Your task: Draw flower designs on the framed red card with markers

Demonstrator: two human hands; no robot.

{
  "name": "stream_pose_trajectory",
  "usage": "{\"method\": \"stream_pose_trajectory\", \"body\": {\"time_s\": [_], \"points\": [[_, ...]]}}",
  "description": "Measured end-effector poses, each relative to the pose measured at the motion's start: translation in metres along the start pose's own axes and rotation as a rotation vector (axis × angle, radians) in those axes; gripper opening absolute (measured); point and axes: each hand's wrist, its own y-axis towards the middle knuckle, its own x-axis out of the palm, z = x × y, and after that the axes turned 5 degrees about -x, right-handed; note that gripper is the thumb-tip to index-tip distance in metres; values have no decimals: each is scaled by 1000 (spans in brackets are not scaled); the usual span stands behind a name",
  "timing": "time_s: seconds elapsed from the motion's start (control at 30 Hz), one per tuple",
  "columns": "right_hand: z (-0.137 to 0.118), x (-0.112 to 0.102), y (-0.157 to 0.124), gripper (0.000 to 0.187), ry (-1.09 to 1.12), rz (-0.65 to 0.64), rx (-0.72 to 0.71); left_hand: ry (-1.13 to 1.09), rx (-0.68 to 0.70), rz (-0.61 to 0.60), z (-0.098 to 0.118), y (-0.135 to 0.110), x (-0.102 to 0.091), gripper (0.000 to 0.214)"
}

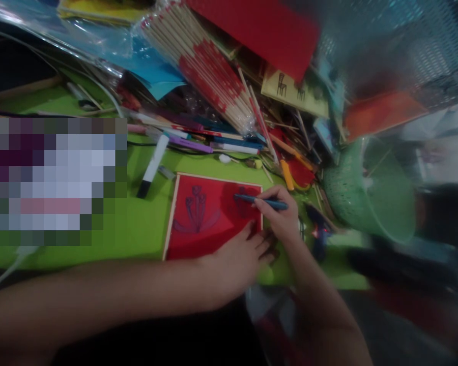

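Note:
A red sheet (213, 195) edged with thin light wooden sticks lies on the green tabletop (145, 229). On its left half is a dark drawing of flowers on stems (196, 208). A second, smaller dark drawing shows near its upper right corner. My right hand (282, 213) grips a blue pen (277, 204), its tip over that second drawing. My left hand (244, 254) rests across the sheet's lower right part, fingers stretched out and slightly spread past the right edge, holding nothing.
A white marker with a black cap (152, 165) lies left of the sheet. Behind are several pens, a bundle of red-and-cream sticks (209, 71) in plastic and orange-handled scissors (287, 175). A green basket (366, 193) stands at right. A blurred-out patch covers the left.

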Motion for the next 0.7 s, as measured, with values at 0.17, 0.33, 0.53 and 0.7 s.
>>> {"method": "stream_pose_trajectory", "body": {"time_s": [0.17, 0.33, 0.53, 0.7], "points": [[-3, 1, 1, 18, 6, -4, 1, -3, -2, 22, -1, 1, 3, 55], [-4, 1, 1, 18, 2, -4, -5, -14, -2, 41, -1, 1, 3, 55], [-4, 1, 1, 19, -1, 2, -6, -6, -6, 33, 0, -1, 3, 56], [-2, 0, 0, 18, 22, 5, 19, 7, -9, 62, 0, -1, 5, 54]]}}
